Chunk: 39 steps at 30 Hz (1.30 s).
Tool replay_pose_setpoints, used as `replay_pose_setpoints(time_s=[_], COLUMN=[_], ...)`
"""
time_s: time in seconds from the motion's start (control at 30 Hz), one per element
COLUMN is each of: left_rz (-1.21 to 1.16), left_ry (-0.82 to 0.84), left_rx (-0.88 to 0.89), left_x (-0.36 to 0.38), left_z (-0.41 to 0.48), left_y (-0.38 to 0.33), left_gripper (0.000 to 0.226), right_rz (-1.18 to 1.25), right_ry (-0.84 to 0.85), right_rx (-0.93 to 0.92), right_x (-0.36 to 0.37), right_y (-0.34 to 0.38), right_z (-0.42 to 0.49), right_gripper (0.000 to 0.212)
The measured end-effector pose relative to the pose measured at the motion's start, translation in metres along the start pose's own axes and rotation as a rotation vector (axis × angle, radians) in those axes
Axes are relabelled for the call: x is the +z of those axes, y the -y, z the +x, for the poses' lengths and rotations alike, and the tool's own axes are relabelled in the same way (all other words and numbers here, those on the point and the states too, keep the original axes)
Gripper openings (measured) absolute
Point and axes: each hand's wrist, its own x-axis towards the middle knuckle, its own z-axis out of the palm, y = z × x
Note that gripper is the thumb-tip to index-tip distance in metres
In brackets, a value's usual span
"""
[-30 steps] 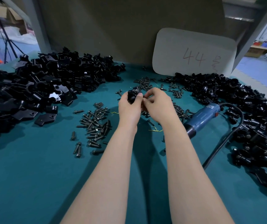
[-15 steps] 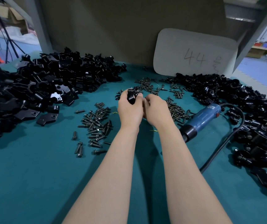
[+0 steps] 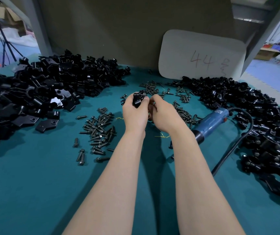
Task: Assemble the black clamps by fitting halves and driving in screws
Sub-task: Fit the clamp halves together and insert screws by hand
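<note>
Barely moved since a second ago: left hand [image 3: 135, 114] grips the black clamp [image 3: 138, 100] in curled fingers, steadying it for fastening; right hand [image 3: 166, 116] curls just beside, fingertips at the clamp, though what they pinch I cannot tell. Drill [image 3: 210, 123] lies right of them.

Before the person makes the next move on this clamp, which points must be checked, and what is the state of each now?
1. Clamp gripped in the left hand: ok.
2. Halves seated flush: cannot tell, the fingers cover the joint.
3. Screw held by the right hand: cannot tell, it curls inward and hides its palm.
4. Electric screwdriver in hand: not ok, it lies on the table beside the right forearm.
5. Loose screws near: ok, a pile lies left of the left forearm.
</note>
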Motion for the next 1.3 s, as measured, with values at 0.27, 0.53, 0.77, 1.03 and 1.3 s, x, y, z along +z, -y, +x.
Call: replay_pose_setpoints(time_s=[0.27, 0.53, 0.77, 1.03, 1.3], left_rz=[0.064, 0.007, -0.207, -0.366, -0.182], left_ry=[-0.037, -0.022, 0.048, 0.105, 0.055], left_rx=[-0.009, -0.069, -0.292, -0.404, -0.316], left_x=[-0.001, -0.002, -0.009, -0.010, -0.011], left_z=[0.002, 0.001, 0.004, 0.007, 0.010], left_y=[0.003, 0.002, 0.004, 0.006, 0.009], left_gripper=[0.014, 0.006, 0.007, 0.013, 0.010], right_rz=[-0.033, 0.040, -0.024, 0.119, 0.513], right_ry=[-0.004, -0.040, -0.535, -0.361, -0.650], right_rx=[-0.016, 0.025, 0.640, 0.895, 0.613], right_x=[0.009, 0.009, -0.050, -0.045, -0.059], right_y=[-0.003, -0.001, -0.048, -0.080, -0.078], right_z=[0.003, 0.002, -0.006, -0.011, -0.010], right_gripper=[0.012, 0.028, 0.060, 0.087, 0.035])
